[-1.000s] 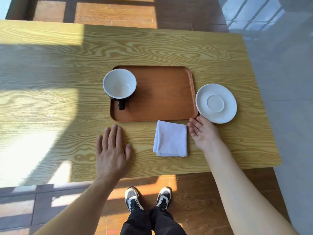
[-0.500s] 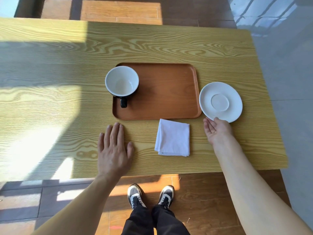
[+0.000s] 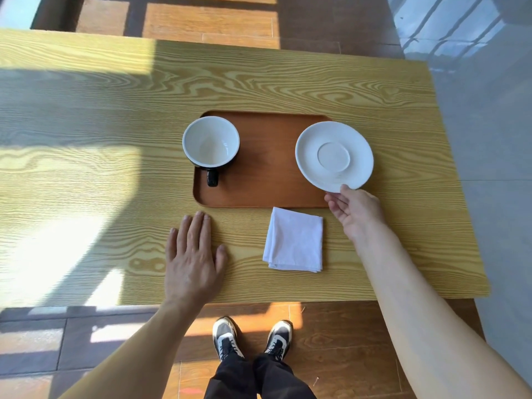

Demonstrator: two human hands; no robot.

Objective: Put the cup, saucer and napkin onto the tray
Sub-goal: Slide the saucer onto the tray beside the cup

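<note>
A brown wooden tray (image 3: 267, 180) lies mid-table. On its left end stands an empty cup (image 3: 211, 144), white inside, black outside, handle toward me. My right hand (image 3: 352, 210) grips the near rim of the white saucer (image 3: 334, 155) and holds it over the tray's right end, hiding that edge. Whether the saucer touches the tray, I cannot tell. A folded white napkin (image 3: 294, 239) rests on the table just in front of the tray. My left hand (image 3: 193, 260) lies flat on the table, fingers spread, in front of the tray's left corner.
The yellow wood-grain table (image 3: 288, 82) ends close to me, with its right edge beside a grey tiled floor (image 3: 489, 139). My feet (image 3: 250, 339) stand on a wooden floor below the near edge.
My right hand took hold of the saucer, which was lying on the table right of the tray, and carried it left over the tray's right end. The left hand stayed put.
</note>
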